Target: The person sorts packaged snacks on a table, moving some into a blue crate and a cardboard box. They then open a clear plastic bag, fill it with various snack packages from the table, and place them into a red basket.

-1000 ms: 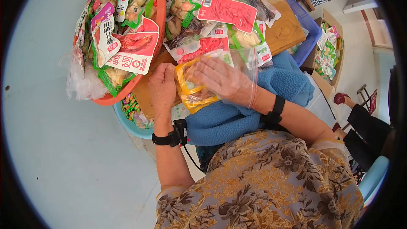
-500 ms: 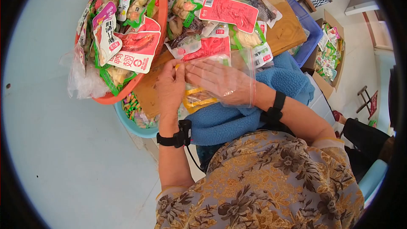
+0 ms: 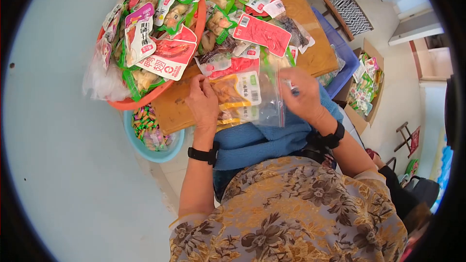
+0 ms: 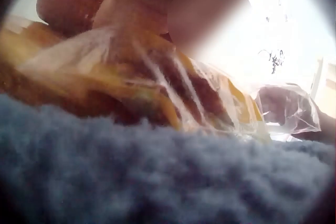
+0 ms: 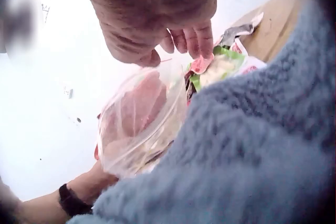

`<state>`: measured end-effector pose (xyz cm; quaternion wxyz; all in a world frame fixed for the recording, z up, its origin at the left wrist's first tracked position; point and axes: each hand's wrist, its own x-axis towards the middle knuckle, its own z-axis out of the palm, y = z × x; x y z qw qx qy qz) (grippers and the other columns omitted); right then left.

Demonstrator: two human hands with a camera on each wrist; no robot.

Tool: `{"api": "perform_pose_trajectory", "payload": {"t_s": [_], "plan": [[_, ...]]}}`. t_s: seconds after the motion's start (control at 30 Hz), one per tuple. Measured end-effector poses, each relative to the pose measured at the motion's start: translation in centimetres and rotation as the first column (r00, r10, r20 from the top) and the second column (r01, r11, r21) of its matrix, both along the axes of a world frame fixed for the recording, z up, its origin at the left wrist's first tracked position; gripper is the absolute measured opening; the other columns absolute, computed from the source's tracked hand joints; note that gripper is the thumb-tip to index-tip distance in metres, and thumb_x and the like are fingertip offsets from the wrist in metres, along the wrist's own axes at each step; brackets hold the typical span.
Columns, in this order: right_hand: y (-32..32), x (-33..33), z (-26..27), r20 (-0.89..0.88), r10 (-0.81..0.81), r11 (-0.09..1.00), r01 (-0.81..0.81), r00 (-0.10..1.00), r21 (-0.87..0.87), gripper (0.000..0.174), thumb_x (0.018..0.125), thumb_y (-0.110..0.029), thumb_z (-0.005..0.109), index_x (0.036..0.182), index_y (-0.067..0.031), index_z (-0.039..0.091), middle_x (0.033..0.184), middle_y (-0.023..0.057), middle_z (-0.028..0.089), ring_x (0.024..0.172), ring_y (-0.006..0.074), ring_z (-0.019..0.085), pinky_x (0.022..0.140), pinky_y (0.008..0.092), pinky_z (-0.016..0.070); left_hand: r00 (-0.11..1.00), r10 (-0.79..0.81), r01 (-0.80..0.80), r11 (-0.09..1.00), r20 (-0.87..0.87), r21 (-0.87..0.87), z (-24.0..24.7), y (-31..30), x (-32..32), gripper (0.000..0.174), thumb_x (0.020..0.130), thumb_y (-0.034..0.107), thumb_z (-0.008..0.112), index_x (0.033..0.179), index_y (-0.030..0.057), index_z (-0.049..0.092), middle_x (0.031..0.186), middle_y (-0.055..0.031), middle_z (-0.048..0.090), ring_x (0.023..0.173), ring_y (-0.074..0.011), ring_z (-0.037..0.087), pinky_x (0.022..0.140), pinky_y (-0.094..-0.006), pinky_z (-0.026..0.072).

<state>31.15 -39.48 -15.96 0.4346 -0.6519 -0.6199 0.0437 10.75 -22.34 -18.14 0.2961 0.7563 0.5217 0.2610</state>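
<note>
On the blue fleece point(image 3: 262, 140), your left hand point(image 3: 204, 103) and right hand point(image 3: 304, 93) pinch opposite edges of the clear zip bag point(image 3: 266, 98), fingers curled.

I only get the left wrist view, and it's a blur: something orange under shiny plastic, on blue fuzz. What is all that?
Observer: It's a clear plastic bag with yellow packets of snacks inside, lying on a blue fleece across the person's lap.
Operator: Is anyone holding it?
Observer: Yes, both hands are. The left hand pinches the bag's left edge and the right hand holds its right edge.
Operator: What else is nearby?
Observer: An orange basket heaped with snack packets stands just beyond the left hand, by a wooden board strewn with more packets.
</note>
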Motion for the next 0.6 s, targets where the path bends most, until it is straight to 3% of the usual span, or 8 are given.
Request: {"api": "perform_pose_trajectory", "payload": {"t_s": [0.03,0.1,0.2,0.23,0.37,0.4,0.47,0.6], "plan": [[-0.2,0.4,0.9,-0.077,-0.158,0.986,0.153,0.985,-0.062,0.049,0.077,-0.003,0.072,0.124,-0.0029,0.058,0.117,0.0166,0.064,0.1,0.0324,0.065,0.082,0.038,0.0528,1.0,0.008,-0.008,1.0,0.006,-0.003,0.1,-0.1,-0.3,0.016,0.095,0.011,0.061,0.103,-0.0018,0.066,0.094,-0.0201,0.069,0.083,-0.0308,0.069,0.076,-0.0393,0.0528],[0.9,1.1,2.4,-0.093,-0.171,0.983,0.163,0.981,-0.085,0.048,0.077,-0.004,0.071,0.123,-0.0025,0.058,0.106,0.0151,0.065,0.094,0.0315,0.066,0.079,0.0376,0.0527,1.0,-0.019,0.016,0.925,0.004,0.379,0.2,-0.2,-0.7,0.016,0.093,0.009,0.063,0.104,-0.0005,0.067,0.1,-0.0195,0.067,0.089,-0.035,0.065,0.079,-0.0426,0.0514],[2.2,1.7,2.6,-0.14,-0.165,0.982,0.149,0.976,-0.117,0.045,0.079,-0.005,0.07,0.122,-0.0028,0.058,0.087,0.0125,0.064,0.079,0.029,0.065,0.071,0.0369,0.0523,0.987,-0.132,0.16,0.782,-0.092,0.602,3.3,-2.6,-1.3,0.018,0.091,0.007,0.065,0.108,0.0005,0.067,0.104,-0.0184,0.064,0.094,-0.0372,0.061,0.081,-0.044,0.05],[2.5,1.8,2.4,-0.167,-0.141,0.985,0.121,0.976,-0.121,0.044,0.08,-0.006,0.07,0.121,-0.0034,0.059,0.079,0.0114,0.062,0.071,0.0274,0.063,0.067,0.0365,0.0521,0.957,-0.254,0.29,0.809,-0.14,0.511,4.7,-3.9,-1.6,0.021,0.09,0.005,0.064,0.111,0.0022,0.067,0.103,-0.0172,0.064,0.095,-0.0363,0.06,0.081,-0.0434,0.0492],[3.3,2.1,0.8,-0.31,-0.123,0.968,0.045,0.943,-0.246,0.041,0.082,-0.006,0.068,0.122,-0.0049,0.058,0.074,0.011,0.06,0.061,0.0237,0.059,0.061,0.0337,0.0504,0.684,-0.669,0.72,0.555,-0.29,0.416,6.7,-9.5,-1.6,0.033,0.084,0.012,0.071,0.116,0.0072,0.067,0.078,-0.0061,0.053,0.07,-0.0247,0.056,0.062,-0.0364,0.0458],[3.4,2.1,0.4,-0.341,-0.123,0.965,0.032,0.932,-0.26,0.037,0.083,-0.005,0.067,0.119,-0.0053,0.06,0.072,0.0106,0.06,0.06,0.0219,0.058,0.06,0.0329,0.049,0.685,-0.669,0.719,0.556,-0.288,0.418,6.9,-10.9,-1.3,0.033,0.084,0.012,0.071,0.116,0.0072,0.067,0.078,-0.0061,0.053,0.07,-0.0247,0.056,0.062,-0.0364,0.0458],[3.7,2.2,-0.2,-0.368,-0.12,0.962,0.017,0.922,-0.272,0.033,0.084,-0.004,0.066,0.116,-0.0057,0.062,0.07,0.0103,0.06,0.059,0.02,0.057,0.059,0.0322,0.0476,0.565,-0.612,0.824,0.453,-0.553,0.34,7.1,-13.3,-0.3,0.038,0.084,0.022,0.071,0.12,0.0105,0.066,0.07,-0.0025,0.048,0.061,-0.019,0.053,0.054,-0.0333,0.0429],[4.8,2.1,-1.5,-0.351,-0.136,0.987,0.098,0.926,-0.124,0.014,0.087,-0.003,0.062,0.101,-0.0044,0.067,0.065,0.0089,0.057,0.058,0.0156,0.052,0.055,0.0316,0.0436,0.614,-0.542,0.781,0.523,-0.573,0.341,6.1,-14.9,1.7,0.042,0.083,0.026,0.069,0.121,0.0082,0.064,0.068,-0.0025,0.049,0.06,-0.0169,0.055,0.052,-0.0317,0.0438]]}}
